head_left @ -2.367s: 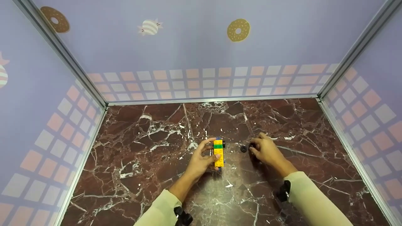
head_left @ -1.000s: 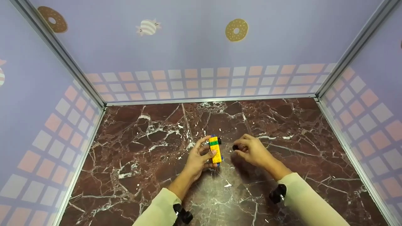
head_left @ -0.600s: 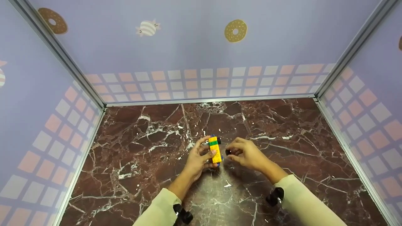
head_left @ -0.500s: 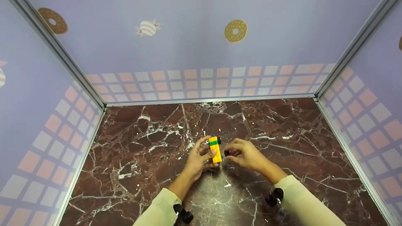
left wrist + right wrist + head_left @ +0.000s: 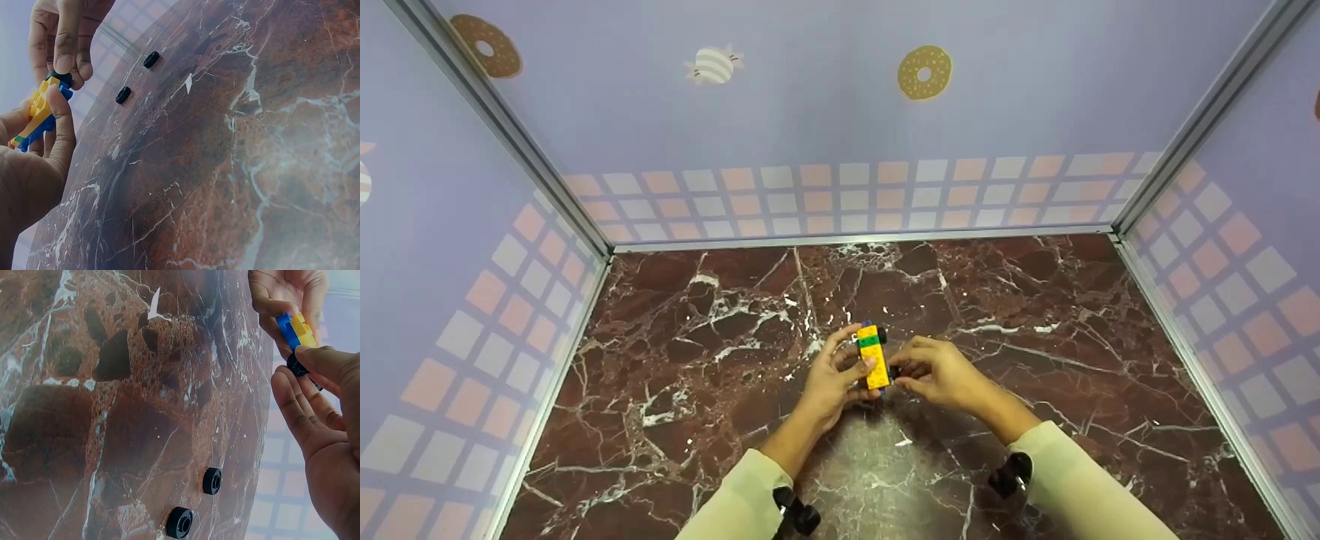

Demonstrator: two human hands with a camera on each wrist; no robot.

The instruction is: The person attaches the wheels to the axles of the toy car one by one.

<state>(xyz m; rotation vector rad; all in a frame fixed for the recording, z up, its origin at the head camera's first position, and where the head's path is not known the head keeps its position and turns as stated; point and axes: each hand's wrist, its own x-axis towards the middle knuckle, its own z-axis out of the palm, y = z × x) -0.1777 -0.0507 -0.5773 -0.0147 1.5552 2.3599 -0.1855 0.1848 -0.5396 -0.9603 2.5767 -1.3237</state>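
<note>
Item, left hand [image 5: 826,382]: fingers gripping a brick body [image 5: 879,373] of yellow, green and blue, which we found held up off the surface [image 5: 697,420].
Item, right hand [image 5: 949,376]: fingers and thumb pinching a black wheel [image 5: 296,365] against the near end of the body's right side; whether it had seated, we could not tell. We judged the step to be pressing it on, and it called for a straight, square push, the left grip bracing opposite without squeezing the bricks apart.
Item, mounted wheel [image 5: 883,335]: same side, far end; we took it as a guide for depth and alignment.
Items, two loose black wheels [image 5: 212,481] [image 5: 180,522]: on the surface, apart from the body, best left undisturbed by the right hand.
Backdrop: lilac wall [image 5: 825,112].
</note>
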